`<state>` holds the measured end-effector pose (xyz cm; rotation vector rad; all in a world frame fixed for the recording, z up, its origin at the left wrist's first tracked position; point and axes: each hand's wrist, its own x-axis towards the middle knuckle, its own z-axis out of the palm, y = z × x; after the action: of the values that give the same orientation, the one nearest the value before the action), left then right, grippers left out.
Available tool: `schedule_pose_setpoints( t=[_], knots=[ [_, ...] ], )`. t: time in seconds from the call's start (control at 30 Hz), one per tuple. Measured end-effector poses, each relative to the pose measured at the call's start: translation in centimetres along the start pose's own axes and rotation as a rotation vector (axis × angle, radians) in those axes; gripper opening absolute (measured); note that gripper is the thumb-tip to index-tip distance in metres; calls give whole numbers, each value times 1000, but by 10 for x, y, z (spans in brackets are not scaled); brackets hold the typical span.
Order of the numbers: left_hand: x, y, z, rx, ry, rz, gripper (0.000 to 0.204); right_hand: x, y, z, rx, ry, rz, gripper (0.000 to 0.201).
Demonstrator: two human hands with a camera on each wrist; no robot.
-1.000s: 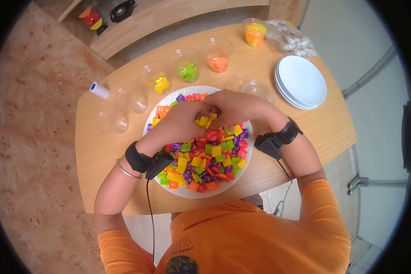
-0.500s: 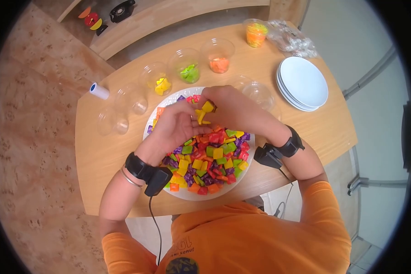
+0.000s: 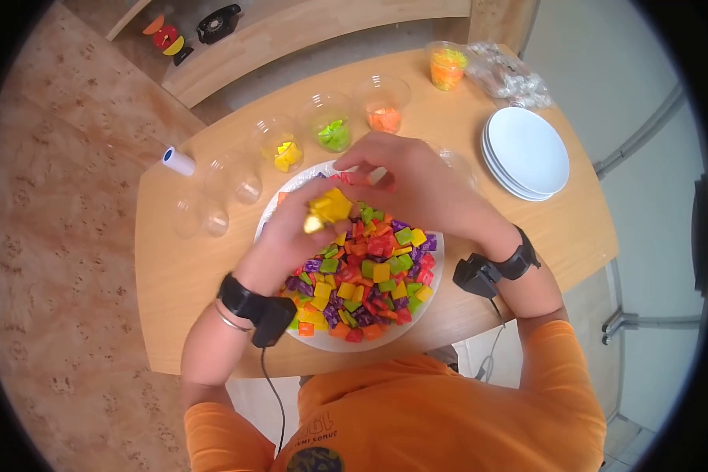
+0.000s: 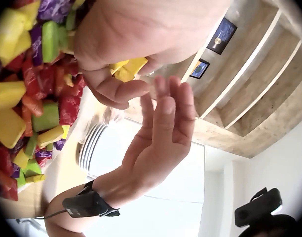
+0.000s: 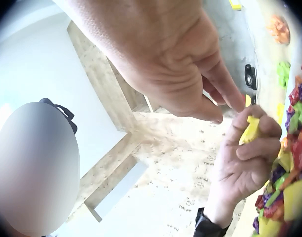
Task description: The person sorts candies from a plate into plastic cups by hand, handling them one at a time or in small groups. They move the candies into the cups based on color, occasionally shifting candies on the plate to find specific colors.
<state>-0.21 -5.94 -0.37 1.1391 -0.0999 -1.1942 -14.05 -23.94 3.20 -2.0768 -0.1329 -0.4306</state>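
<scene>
In the head view my left hand (image 3: 283, 228) is raised over the left side of a white plate (image 3: 334, 346) heaped with small wrapped candies (image 3: 377, 244) in red, yellow, green, purple and orange. Its fingers curl round several yellow candies (image 3: 330, 206), which also show in the right wrist view as a yellow candy (image 5: 250, 131) between fingers and thumb. Close beside it, above the far part of the plate, is my right hand (image 3: 421, 181). The left wrist view shows the right hand (image 4: 163, 128) with nothing in it, fingers extended and thumb apart from them.
Beyond the plate stand clear cups with yellow candies (image 3: 288, 157), green candies (image 3: 334, 137) and orange candies (image 3: 385, 120). Two clear cups lie at the left near a white roll (image 3: 179, 161). A fuller cup (image 3: 447, 72), a plastic bag (image 3: 511, 79) and stacked white plates (image 3: 527, 149) occupy the right.
Both hands were together over the yellow candies. The left hand has moved slightly left and now holds the candies; the right hand has drawn off them, its fingers spreading.
</scene>
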Motion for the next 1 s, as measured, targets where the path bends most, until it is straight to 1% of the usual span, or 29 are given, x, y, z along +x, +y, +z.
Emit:
schedule_pose_setpoints(
  t=[0.03, 0.07, 0.13, 0.17, 0.2, 0.23, 0.3, 0.33, 0.37, 0.43, 0.47, 0.53, 0.57, 0.63, 0.67, 0.73, 0.77, 0.8, 0.83, 0.87, 0.9, 0.97, 1.0],
  knots=[
    [3, 9, -13, 5, -54, 18, 29, 0, -2, -7, -61, -40, 71, 24],
    [4, 20, -24, 10, -105, 37, 29, -1, 0, -10, -59, -42, 65, 24],
    [12, 62, -46, 59, -4, 61, 28, -1, 5, -16, -59, -80, 88, 22],
    [14, 86, -60, 138, -27, 41, 28, 0, 4, -18, -60, -81, 79, 22],
    [16, 105, -68, 218, -51, 21, 29, 0, 2, -19, -65, -124, 120, 22],
    [19, 111, -62, 223, -50, 30, 29, 0, 1, -21, -72, -165, 162, 22],
    [27, 119, -50, 372, 335, 211, 29, -2, 4, -21, -67, -184, 141, 24],
    [30, 126, -51, 452, 349, 198, 33, -2, 4, -21, -60, -207, 130, 25],
    [35, 127, -52, 453, 349, 204, 33, -1, 1, -22, -63, -205, 125, 25],
    [45, 124, -50, 478, 450, 242, 43, -2, -5, -26, -201, -269, 158, 24],
    [47, 125, -49, 478, 446, 242, 43, -2, -2, -28, -204, -266, 160, 24],
    [47, 127, -50, 538, 458, 186, 55, -5, 8, -31, -257, -335, 126, 27],
    [46, 127, -50, 538, 455, 179, 55, -7, 10, -33, -255, -335, 133, 27],
    [42, 125, -50, 566, 456, 220, 56, -9, 12, -37, -356, -477, 181, 26],
    [34, 120, -42, 565, 452, 205, 56, -8, 12, -39, -349, -481, 195, 26],
    [14, 98, -26, 803, 294, 347, 47, -11, 15, -39, -491, -637, 193, 23],
    [4, 81, -16, 912, 193, 353, 40, -16, 19, -37, -477, -637, 223, 23],
    [-8, 60, -6, 1017, 89, 365, 33, -20, 22, -34, -475, -611, 201, 24],
    [-18, 39, 2, 1059, -20, 376, 27, -20, 23, -32, -478, -585, 170, 24],
    [-29, 26, 14, 1311, -45, 323, 29, -16, 22, -28, -511, -652, 236, 28],
    [-33, 13, 20, 1309, -47, 319, 29, -14, 23, -24, -509, -655, 240, 28],
    [-40, -4, 25, 1584, -203, 380, 35, -12, 25, -18, -561, -748, 293, 31],
    [-42, -9, 21, 1580, -202, 378, 35, -12, 27, -16, -561, -753, 293, 31]
  ],
)
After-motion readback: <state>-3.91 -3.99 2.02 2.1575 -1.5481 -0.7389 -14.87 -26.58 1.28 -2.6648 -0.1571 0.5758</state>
